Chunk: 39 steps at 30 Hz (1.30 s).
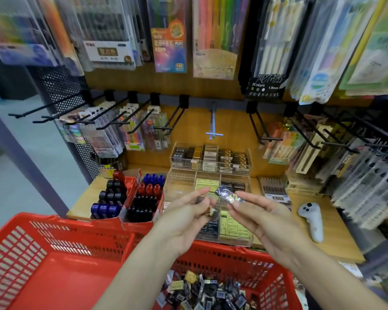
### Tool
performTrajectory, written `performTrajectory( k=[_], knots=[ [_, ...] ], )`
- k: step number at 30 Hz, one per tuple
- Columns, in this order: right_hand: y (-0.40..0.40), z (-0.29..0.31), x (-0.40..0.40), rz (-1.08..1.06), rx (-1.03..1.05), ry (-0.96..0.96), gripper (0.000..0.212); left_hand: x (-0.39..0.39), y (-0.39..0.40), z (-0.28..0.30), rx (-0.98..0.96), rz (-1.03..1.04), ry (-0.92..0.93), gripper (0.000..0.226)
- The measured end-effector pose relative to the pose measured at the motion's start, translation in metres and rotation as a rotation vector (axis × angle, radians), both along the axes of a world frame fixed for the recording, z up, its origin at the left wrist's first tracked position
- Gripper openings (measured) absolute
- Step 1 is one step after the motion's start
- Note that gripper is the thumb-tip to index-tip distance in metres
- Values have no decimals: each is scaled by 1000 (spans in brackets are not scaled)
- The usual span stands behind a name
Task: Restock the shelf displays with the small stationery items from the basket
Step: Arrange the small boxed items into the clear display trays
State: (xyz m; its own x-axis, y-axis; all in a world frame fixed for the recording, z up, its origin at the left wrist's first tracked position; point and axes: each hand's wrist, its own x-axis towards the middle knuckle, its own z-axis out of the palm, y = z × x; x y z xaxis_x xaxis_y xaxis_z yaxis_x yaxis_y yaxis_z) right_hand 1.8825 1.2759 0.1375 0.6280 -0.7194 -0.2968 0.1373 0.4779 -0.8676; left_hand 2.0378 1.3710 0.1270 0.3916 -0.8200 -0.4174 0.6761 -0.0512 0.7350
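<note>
A red basket at the bottom holds several small dark and yellow wrapped stationery packs. My left hand is raised above it, fingers curled round a few small packs. My right hand pinches one small dark shiny pack between thumb and fingertips. Both hands hover in front of a clear tiered acrylic display on the wooden shelf, whose compartments hold similar small boxes.
A second red basket sits at lower left. Red cartons of blue, red and black ink bottles stand left of the display. A grey handheld controller lies on the shelf at right. Black hooks with hanging pen packs jut out above.
</note>
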Motion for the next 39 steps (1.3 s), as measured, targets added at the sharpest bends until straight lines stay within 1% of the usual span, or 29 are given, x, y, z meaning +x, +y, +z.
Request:
performTrajectory(
  k=[2,4,7,11,15,20,23,25,26,29,30,36,38,39],
  knots=[
    [0,1,-2,10,-44,22,50,-7,-2,0,-25,13,-170,34],
    [-1,1,-5,13,-75,37,48,-11,-4,0,-37,48,-219,41],
    [0,1,-7,8,-99,54,41,-14,-6,1,-51,83,-196,35],
    [4,-1,-4,-30,-113,10,36,-20,-8,3,-81,86,-147,31],
    [7,-4,-1,-82,-265,0,34,-23,-9,3,-113,118,-165,30],
    [10,-6,6,-104,-453,53,40,-24,-11,0,-132,183,-153,41],
    [6,-9,9,-110,-486,91,33,-25,-13,-1,-123,185,-172,41],
    [-1,-9,10,-105,-492,120,30,-21,-14,1,-116,154,-218,38],
    [-5,-9,11,-99,-499,137,30,-17,-15,2,-107,128,-262,35],
    [-19,-7,12,-49,-496,165,29,-5,-22,1,-42,71,-470,18],
    [-24,-8,13,-28,-503,181,29,-1,-25,0,-18,57,-510,15],
    [-74,-20,22,157,-514,314,25,29,-67,-16,170,-97,-559,17],
    [-95,-29,31,145,-505,327,25,40,-91,-22,216,-131,-533,20],
    [-106,-34,36,98,-520,330,25,46,-105,-24,225,-135,-511,20]
  ],
)
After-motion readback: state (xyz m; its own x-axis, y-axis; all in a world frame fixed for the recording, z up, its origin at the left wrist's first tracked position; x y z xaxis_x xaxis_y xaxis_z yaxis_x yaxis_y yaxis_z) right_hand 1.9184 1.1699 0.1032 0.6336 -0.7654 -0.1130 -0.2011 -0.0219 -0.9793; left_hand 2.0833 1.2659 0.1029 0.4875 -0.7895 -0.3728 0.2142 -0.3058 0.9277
